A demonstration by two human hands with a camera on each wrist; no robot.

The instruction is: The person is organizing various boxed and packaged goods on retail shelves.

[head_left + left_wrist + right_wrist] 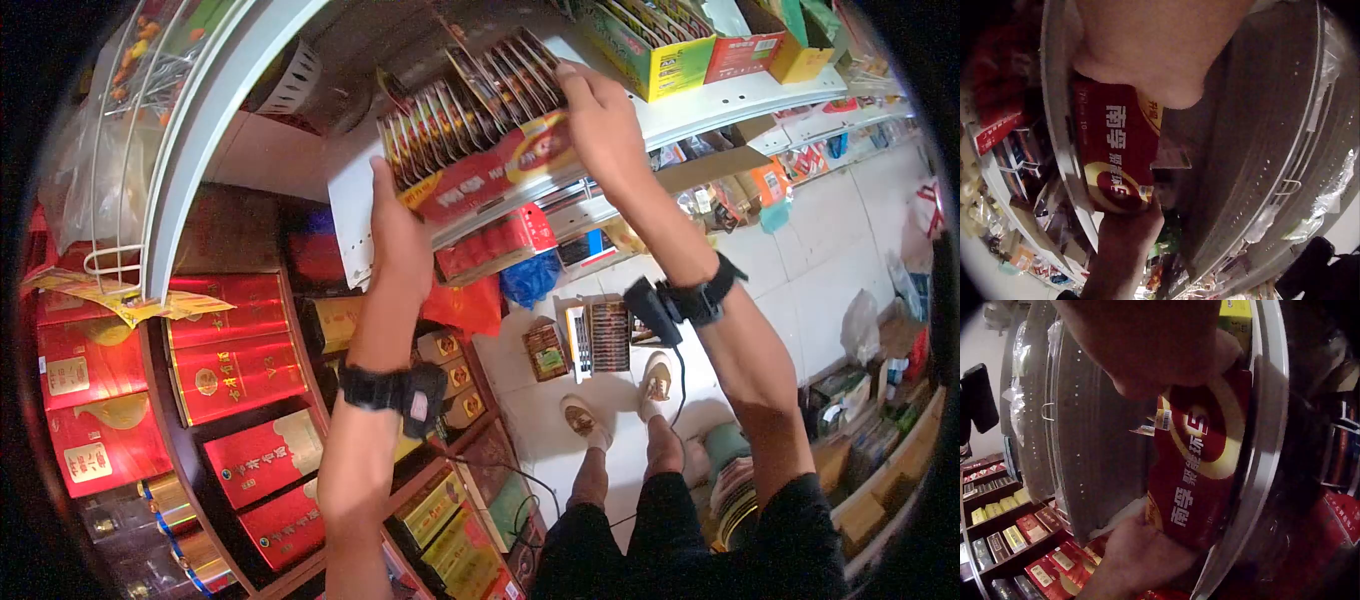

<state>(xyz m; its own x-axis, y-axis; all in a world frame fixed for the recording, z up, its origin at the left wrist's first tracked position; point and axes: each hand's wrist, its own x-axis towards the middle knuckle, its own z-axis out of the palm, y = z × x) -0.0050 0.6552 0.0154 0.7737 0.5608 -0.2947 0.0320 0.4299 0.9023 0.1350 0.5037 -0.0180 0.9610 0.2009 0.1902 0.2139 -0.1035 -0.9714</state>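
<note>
A red and yellow display box [490,175], filled with upright rows of flat carded packs [435,125] that look like batteries, sits at the front of a white shelf. My left hand [402,235] grips its left end, thumb up along the corner. At the other end my right hand [605,125] holds the box near its top edge. In the left wrist view, the printed front of the box [1110,134] lies between the left hand [1141,56] and right hand [1129,228]. The right wrist view shows that front [1194,462] too; the fingers behind the box are hidden.
Open green-yellow [655,60] and red [745,50] cartons stand on the shelf to the right. Below hang a blue plastic bag [530,278] and shelf goods. Red gift boxes [235,365] fill the left cabinet. An open box of packs [608,335] lies on the floor by the feet.
</note>
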